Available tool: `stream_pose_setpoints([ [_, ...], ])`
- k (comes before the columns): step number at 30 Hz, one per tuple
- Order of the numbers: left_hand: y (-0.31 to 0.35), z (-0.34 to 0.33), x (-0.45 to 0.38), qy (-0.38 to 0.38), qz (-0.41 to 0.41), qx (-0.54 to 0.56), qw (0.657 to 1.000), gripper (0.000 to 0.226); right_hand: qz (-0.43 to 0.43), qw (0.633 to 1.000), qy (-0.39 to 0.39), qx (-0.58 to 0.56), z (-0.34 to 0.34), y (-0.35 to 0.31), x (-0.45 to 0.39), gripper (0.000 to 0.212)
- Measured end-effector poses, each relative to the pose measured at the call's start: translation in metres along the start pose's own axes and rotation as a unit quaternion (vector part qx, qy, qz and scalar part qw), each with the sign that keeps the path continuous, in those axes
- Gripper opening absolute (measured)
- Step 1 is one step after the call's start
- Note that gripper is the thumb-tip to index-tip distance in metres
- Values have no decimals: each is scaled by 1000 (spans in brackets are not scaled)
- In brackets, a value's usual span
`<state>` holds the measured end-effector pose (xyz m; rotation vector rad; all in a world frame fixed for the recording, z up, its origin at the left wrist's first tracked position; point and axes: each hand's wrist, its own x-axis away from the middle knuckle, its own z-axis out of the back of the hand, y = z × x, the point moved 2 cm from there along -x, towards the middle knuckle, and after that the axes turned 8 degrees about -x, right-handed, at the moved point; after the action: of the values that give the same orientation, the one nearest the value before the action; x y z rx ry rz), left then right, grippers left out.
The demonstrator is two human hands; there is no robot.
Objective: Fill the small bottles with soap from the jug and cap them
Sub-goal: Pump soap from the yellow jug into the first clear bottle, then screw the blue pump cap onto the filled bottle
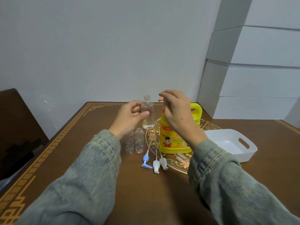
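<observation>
Left hand: our left hand (129, 118) holds a clear plastic small bottle (147, 113) upright above the desk, fingers and thumb curled round its body; its threaded neck is uncapped and it looks partly filled with clear liquid.
Right hand: our right hand (176, 109) hangs over the orange pump top (161, 100) of the yellow plastic soap jug (174, 140); fingers bent downward, and we cannot tell whether they grip the pump.
Jug: stands upright on the brown patterned desk (146, 192), just right of the held bottle.
Empty bottles: two clear uncapped bottles (139, 142) stand side by side below the left hand.
Caps: a blue pump cap (146, 161) and two white pump caps (159, 164) lie in front of the jug, tubes pointing away from us.
Tray: a white plastic basket (233, 143) sits right of the jug.
</observation>
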<state>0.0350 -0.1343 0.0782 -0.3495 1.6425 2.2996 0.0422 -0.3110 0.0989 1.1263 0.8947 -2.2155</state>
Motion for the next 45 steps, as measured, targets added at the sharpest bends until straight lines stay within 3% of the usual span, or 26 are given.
stream_pose_setpoints([
  [6, -14, 18, 30, 12, 10, -17, 1000, 36, 37, 998, -5, -43, -6, -17, 33, 21],
  [18, -71, 21, 71, 4, 67, -45, 997, 38, 10, 986, -145, -86, -60, -5, 112, 18],
  [23, -89, 20, 75, -3, 86, -54, 995, 38, -18, 956, -291, -25, -74, 28, 125, 29],
  [27, -99, 16, 75, -6, 98, -65, 993, 40, 24, 906, -416, 68, -84, 38, 117, 37],
  [30, -105, 14, 74, -9, 96, -68, 993, 38, 68, 876, -463, 118, -87, 35, 107, 39],
  [39, -117, 14, 75, -13, 110, -57, 992, 40, 119, 847, -497, 146, -104, 25, 107, 26],
  [45, -117, 18, 76, -6, 99, -44, 994, 40, 143, 865, -464, 127, -97, 24, 103, 22],
])
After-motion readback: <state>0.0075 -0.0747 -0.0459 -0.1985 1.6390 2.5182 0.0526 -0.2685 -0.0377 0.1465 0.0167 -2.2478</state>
